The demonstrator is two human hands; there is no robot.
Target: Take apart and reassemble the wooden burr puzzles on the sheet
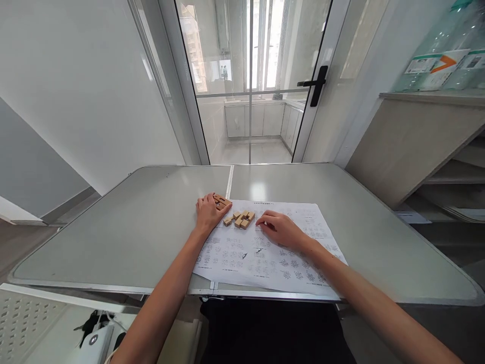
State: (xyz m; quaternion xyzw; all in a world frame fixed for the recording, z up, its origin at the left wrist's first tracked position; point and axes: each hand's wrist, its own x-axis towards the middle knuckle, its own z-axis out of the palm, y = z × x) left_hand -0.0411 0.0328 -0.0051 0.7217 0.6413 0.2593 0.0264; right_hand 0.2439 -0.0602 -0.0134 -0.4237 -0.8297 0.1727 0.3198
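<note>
My left hand (207,212) rests on the grey table (132,227) at the paper's top left corner, its fingers curled against a darker wooden block piece (222,201). A cluster of several small light wooden blocks (240,219) lies on a large printed sheet (261,253) between my hands. My right hand (278,227) lies on the sheet just right of the cluster. Its fingers are bent and point towards the blocks, with the fingertips close to them. I cannot make out anything held in it.
The sheet is covered with small printed diagrams. A glass door with a black handle (317,85) stands beyond the table. A wooden shelf unit (424,146) is at the right. A white device with cables (94,338) sits below the table's near left edge.
</note>
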